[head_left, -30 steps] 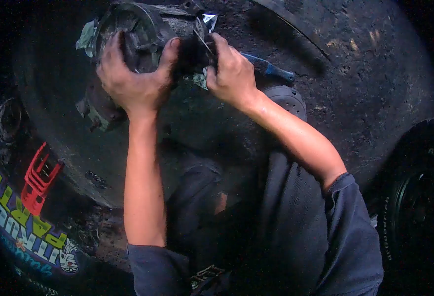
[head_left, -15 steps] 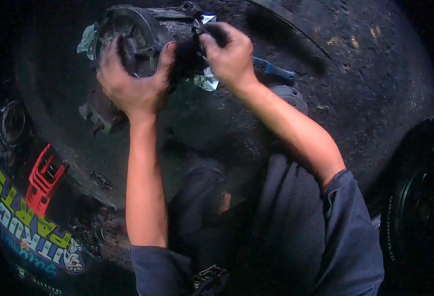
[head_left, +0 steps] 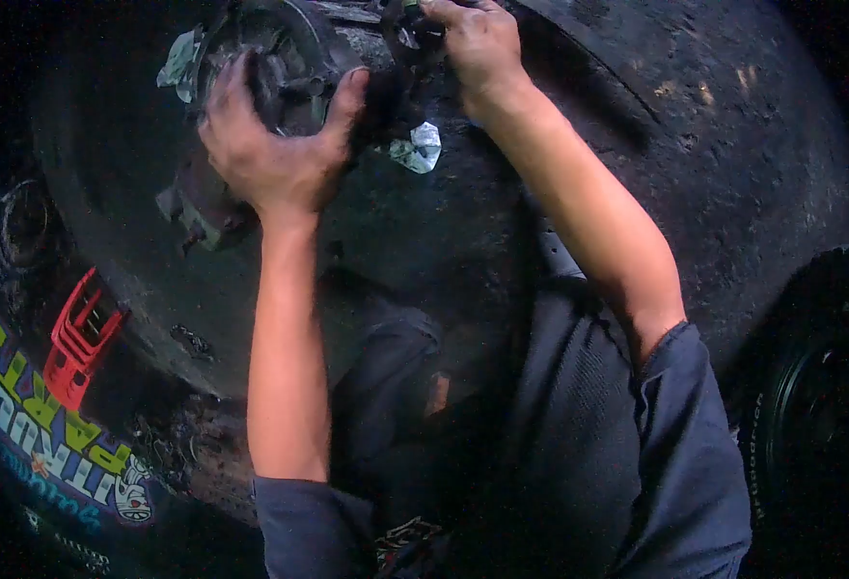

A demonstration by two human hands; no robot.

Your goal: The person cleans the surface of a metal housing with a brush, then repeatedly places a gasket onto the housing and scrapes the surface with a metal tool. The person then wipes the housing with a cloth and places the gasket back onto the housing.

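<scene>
A dark, greasy metal housing (head_left: pixel 320 39) with a round opening lies at the top of the view. My left hand (head_left: pixel 285 154) grips its near side, thumb and fingers spread around the rim. At the housing's right end, my right hand (head_left: pixel 478 43) has its fingers closed on a dark metal part (head_left: pixel 407 34), close to the top edge of the picture. Crumpled pale wrapping (head_left: pixel 423 148) lies below that part, and another scrap (head_left: pixel 179 66) shows left of the housing. A smaller metal piece (head_left: pixel 203 214) sits below my left hand.
The worn dark surface (head_left: pixel 617 164) spreads around the parts. At the left are a red plastic object (head_left: pixel 79 338) and colourful lettering (head_left: pixel 48 415) reading "TRUCK PARTS". A tyre (head_left: pixel 801 415) stands at the lower right.
My right hand has moved up and slightly right. My left hand has shifted slightly right. The blue-handled tool on the right is no longer visible, and the housing sits higher in view.
</scene>
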